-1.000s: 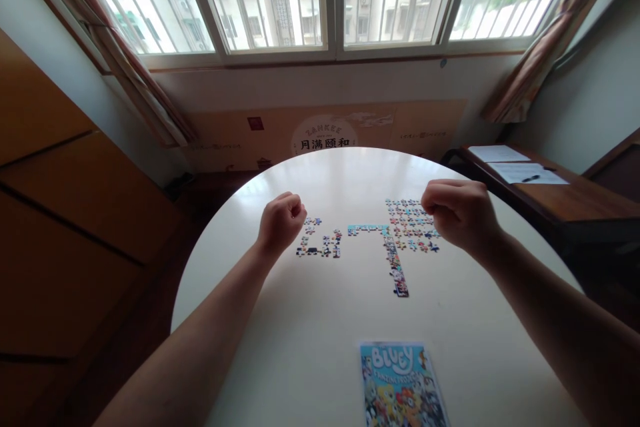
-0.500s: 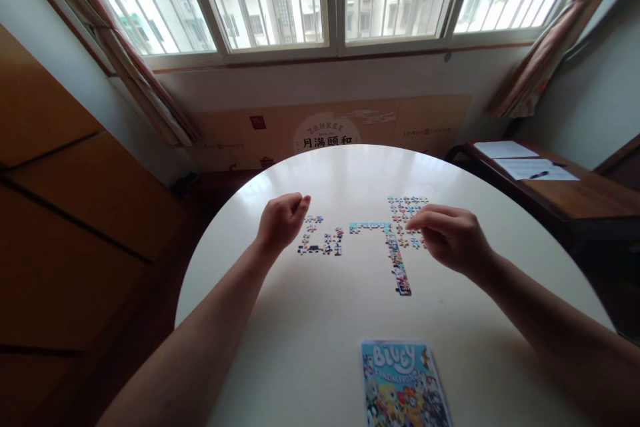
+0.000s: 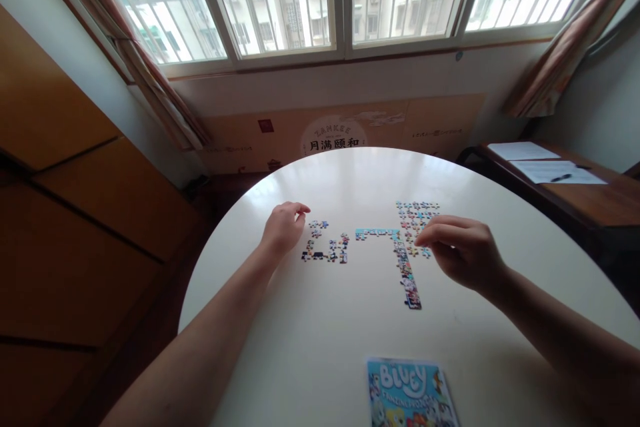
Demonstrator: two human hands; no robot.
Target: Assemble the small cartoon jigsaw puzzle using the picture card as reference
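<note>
Table (image 3: 310, 327): smooth, glossy | puzzle pieces (image 3: 405, 263): cardboard-looking | curtains (image 3: 555, 70): cloth | side desk (image 3: 610, 208): wood | sheets (image 3: 537, 171): paper

One camera sits on the person's head, above the near side of the round white table (image 3: 310, 340). It looks forward and down over the table. It is close enough to see the left hand (image 3: 286, 227) and right hand (image 3: 466, 247) well, out over the table. Its view cuts off the table's near edge and goes up to the window (image 3: 342, 27) beyond the table.
</note>
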